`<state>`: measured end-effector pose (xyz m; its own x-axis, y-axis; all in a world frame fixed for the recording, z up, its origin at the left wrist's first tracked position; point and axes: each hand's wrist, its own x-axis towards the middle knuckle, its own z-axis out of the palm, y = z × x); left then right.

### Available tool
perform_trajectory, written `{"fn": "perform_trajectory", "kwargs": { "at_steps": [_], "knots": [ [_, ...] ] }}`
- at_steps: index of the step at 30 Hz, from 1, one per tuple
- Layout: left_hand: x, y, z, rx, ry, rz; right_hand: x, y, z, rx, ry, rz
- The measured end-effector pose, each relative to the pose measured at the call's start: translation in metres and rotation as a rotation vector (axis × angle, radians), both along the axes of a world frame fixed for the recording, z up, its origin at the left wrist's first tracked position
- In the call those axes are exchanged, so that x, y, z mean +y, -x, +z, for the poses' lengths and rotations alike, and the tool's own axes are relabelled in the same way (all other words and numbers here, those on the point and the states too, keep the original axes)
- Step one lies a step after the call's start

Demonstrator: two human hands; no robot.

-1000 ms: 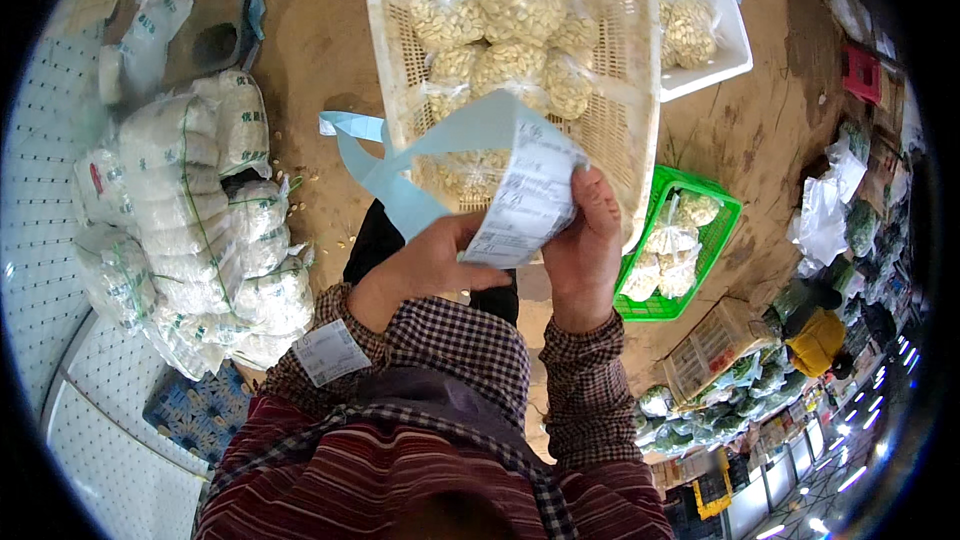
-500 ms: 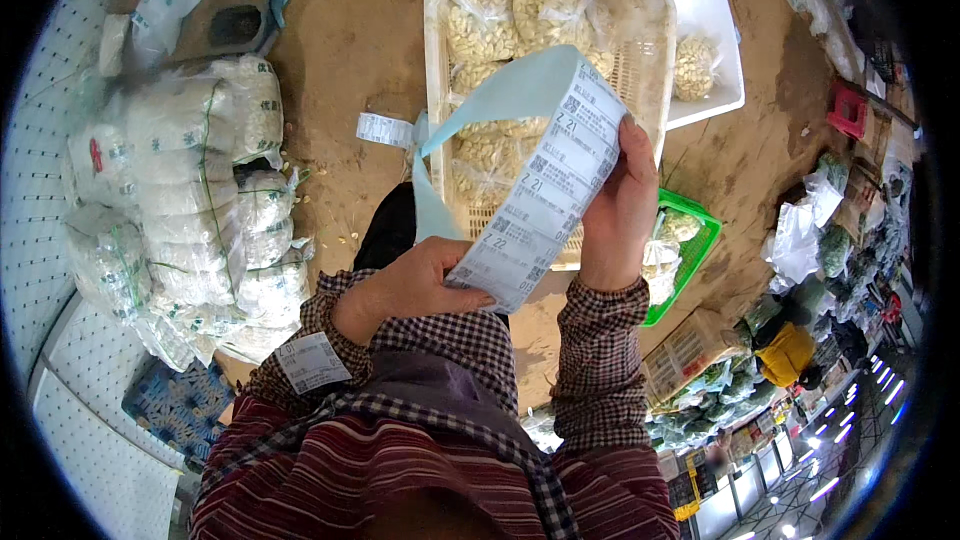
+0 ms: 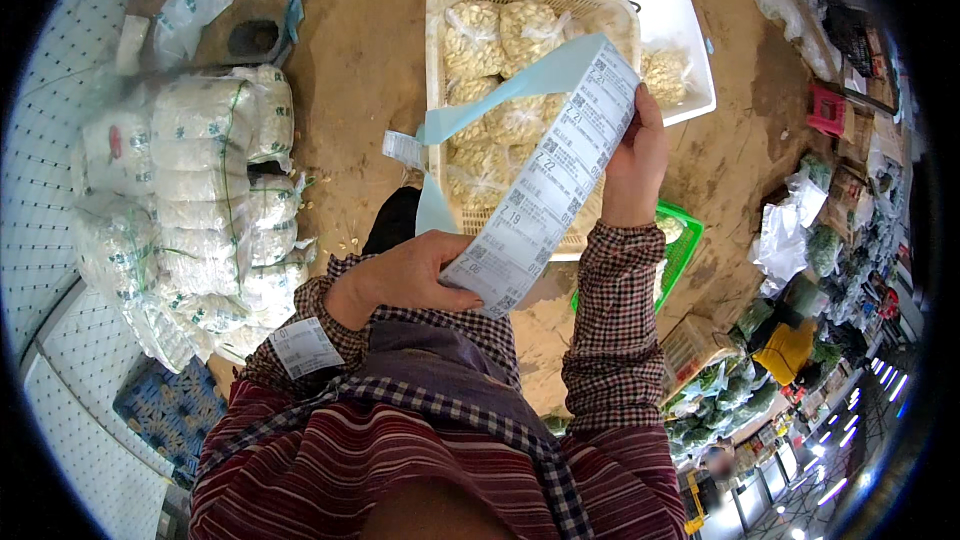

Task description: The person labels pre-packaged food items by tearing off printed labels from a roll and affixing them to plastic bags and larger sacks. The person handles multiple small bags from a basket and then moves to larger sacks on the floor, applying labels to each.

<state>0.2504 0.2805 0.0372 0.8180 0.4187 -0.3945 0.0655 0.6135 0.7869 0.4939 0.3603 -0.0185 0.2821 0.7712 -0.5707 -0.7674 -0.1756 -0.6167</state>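
Note:
A long strip of white printed labels (image 3: 540, 190) on pale blue backing (image 3: 520, 82) stretches slantwise between my hands. Its lower end is pinched under the thumb of my left hand (image 3: 408, 275). My right hand (image 3: 637, 165) grips the upper right edge, thumb on the printed face. From there the backing loops over to the left and hangs down behind my left hand, with one label end (image 3: 402, 148) sticking out. Another label (image 3: 307, 348) is stuck on my left checked sleeve. Beneath the strip, a cream plastic basket (image 3: 434, 60) holds several clear bags of pale cloves (image 3: 472, 40).
A white foam box (image 3: 695, 60) with a similar bag stands right of the basket. A green crate (image 3: 683, 258) lies nearer, partly behind my right arm. Large wrapped bundles (image 3: 200, 190) are stacked at left beside a blue pallet (image 3: 170, 410). Bagged greens (image 3: 735, 395) line the right.
The label stretch between my hands has lengthened, and different labels now face up. My hands are slightly farther apart. The view has shifted, showing more of another basket at the far side.

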Motion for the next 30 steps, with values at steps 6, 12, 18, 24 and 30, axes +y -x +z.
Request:
{"fn": "perform_trajectory", "kwargs": {
  "at_steps": [6,12,18,24,30],
  "knots": [
    [0.003,-0.001,0.018,0.060,0.016,0.111,-0.055,0.023,0.025,0.144,-0.100,0.427],
    [0.009,-0.006,0.022,0.080,0.069,0.139,-0.098,0.067,0.077,-0.118,-0.080,0.425],
    [-0.008,0.009,0.056,0.117,-0.301,0.124,-0.039,0.070,0.111,0.140,-0.114,0.321],
    [-0.015,0.030,0.053,0.147,-0.268,0.257,-0.022,0.090,0.133,0.181,-0.133,0.294],
    [-0.016,0.044,0.073,0.155,-0.280,0.255,0.004,0.081,0.149,0.252,-0.155,0.252]
  ]
}}
